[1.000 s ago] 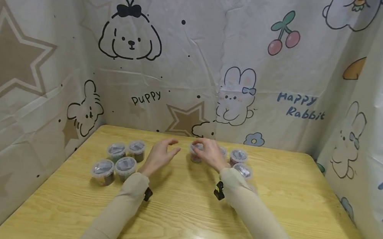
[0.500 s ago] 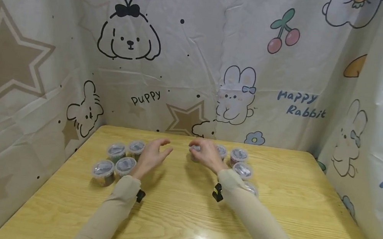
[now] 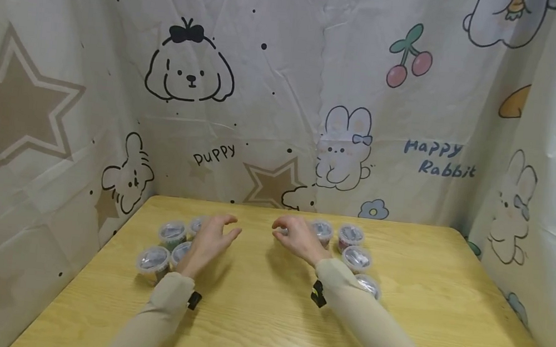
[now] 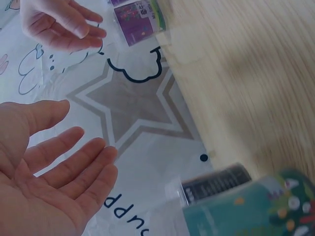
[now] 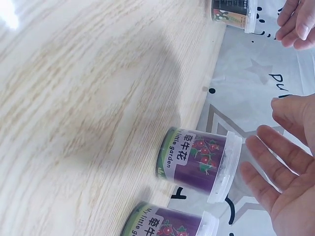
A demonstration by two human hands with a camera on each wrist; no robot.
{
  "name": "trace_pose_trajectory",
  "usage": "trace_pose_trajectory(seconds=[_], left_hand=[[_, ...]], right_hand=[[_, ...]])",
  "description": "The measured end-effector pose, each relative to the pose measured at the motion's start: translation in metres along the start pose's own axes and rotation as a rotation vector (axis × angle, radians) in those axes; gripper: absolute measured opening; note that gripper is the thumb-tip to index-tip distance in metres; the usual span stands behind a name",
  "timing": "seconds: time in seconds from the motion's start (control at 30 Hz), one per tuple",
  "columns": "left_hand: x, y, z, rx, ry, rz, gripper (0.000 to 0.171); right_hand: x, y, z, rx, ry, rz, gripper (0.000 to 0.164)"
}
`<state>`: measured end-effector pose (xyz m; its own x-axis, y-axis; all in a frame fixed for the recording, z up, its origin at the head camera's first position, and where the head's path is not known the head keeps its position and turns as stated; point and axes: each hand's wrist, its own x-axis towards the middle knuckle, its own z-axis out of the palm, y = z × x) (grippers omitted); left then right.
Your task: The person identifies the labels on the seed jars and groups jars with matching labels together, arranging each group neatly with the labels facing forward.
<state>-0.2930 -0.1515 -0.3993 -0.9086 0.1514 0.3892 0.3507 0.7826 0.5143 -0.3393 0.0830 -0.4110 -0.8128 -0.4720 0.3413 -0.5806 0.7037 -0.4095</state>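
My right hand hovers with relaxed, loosely bent fingers at the back of the table. In the right wrist view its fingertips are just by the white lid of a purple tub with flower pictures; nothing is gripped. A second purple tub stands beside that one. My left hand is held above the table, thumb and fingers spread and holding nothing. It partly covers the left cluster of lidded tubs, including a green one. In the left wrist view a teal-labelled tub and a black-labelled tub are below the hand.
Right of my right hand, several clear-lidded tubs form a bent row, among them a corner tub and a near tub partly behind the sleeve. The wooden table is bounded by a patterned cloth at the back and sides.
My left hand has drawn left and toward me, over the left tubs. My right hand's fingers have lifted slightly off the purple tub. The head view has tilted up a little.
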Motion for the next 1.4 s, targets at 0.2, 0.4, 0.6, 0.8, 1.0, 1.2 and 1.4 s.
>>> trace_pose_trajectory(seconds=[0.2,0.4,0.6,0.8,1.0,1.2,1.4], left_hand=[[-0.015,-0.007,-0.003,0.016,0.009,-0.038,0.035],[-0.025,-0.011,-0.003,0.051,0.014,-0.028,0.033],[-0.034,-0.014,-0.004,0.079,-0.025,-0.042,0.032],[-0.035,-0.019,-0.008,0.068,-0.035,-0.072,0.033],[-0.037,-0.028,-0.015,0.077,-0.059,-0.173,0.035],[-0.028,-0.035,-0.029,0.096,-0.054,-0.219,0.038],[-0.014,-0.044,-0.038,0.165,-0.066,-0.25,0.037]], right_hand=[[-0.006,0.0,0.006,-0.012,-0.018,-0.053,0.017],[-0.012,0.001,0.006,-0.003,-0.015,-0.037,0.017],[-0.023,0.005,0.013,0.006,-0.015,-0.054,0.015],[-0.029,0.006,0.018,0.027,0.006,-0.036,0.015],[-0.03,0.001,0.025,-0.003,0.028,-0.104,0.013],[-0.017,-0.012,0.027,0.022,-0.007,-0.094,0.015],[0.008,-0.028,0.028,0.056,-0.061,-0.088,0.016]])
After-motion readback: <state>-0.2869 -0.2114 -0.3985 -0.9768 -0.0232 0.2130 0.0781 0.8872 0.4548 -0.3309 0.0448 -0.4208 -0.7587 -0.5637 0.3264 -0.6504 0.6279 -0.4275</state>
